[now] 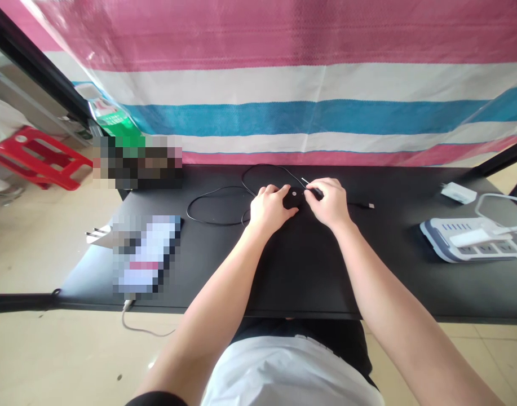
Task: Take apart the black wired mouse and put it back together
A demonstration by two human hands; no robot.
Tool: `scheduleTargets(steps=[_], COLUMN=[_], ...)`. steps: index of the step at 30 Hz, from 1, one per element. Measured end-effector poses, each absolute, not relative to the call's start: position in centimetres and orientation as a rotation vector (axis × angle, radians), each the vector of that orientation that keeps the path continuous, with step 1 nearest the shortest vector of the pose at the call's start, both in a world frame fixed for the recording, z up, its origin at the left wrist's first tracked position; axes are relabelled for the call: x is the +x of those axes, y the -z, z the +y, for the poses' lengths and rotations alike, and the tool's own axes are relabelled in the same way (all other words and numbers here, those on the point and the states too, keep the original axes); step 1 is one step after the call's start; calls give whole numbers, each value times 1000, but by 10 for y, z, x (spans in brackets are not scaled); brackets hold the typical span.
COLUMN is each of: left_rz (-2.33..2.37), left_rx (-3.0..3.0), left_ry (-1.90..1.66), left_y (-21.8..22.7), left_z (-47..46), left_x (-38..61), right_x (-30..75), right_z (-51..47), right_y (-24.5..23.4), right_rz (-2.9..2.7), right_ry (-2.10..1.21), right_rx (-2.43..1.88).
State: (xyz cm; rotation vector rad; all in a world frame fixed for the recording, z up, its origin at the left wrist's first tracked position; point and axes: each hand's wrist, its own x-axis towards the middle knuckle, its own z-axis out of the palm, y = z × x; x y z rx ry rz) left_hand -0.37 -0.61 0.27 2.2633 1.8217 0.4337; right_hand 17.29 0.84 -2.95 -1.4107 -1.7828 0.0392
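A small black rounded object (292, 197), shaped like a computer mouse and marked with a pale round dot, lies on the black table (300, 270). My left hand (270, 210) grips it from the left, thumb and fingers about its edge. Close to its right side, my right hand (329, 202) is closed around what looks like a small screwdriver (318, 193), with a dark handle and a thin bright shaft pointing up and left. A thin black cable (213, 224) loops behind and left of my left hand. Beyond my right hand lies a USB plug (370, 206).
At the left are a phone (150, 254), blurred out, and a white plug (98, 234). A green-labelled bottle (118, 124) is at the back left. On the right sit a power strip (453, 228) and a white adapter (458, 193). A striped sheet (283, 84) hangs behind.
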Motion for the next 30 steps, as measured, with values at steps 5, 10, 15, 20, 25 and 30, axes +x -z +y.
scheduleTargets(steps=[5, 10, 15, 20, 25, 30], left_rz=[1818, 1813, 1812, 1784, 1760, 1762], left_rx=[2278, 2289, 2314, 2347, 2372, 2385], left_ry=[-434, -430, -429, -432, -463, -438], left_y=[-2, -4, -4, -3, -1, -2], left_z=[-6, -7, -7, -7, -6, -6], left_x=[-4, -3, -4, -4, -5, -4], right_x=[169, 168, 168, 166, 162, 159], right_z=[8, 7, 7, 6, 3, 0], right_y=[33, 33, 32, 34, 33, 30], right_rz=[-1838, -1845, -1865, -1893, -1959, -1957], right_ry=[-101, -130, -157, -141, -168, -210], right_rx=[-1361, -1376, -1400, -1412, -1525, -1646])
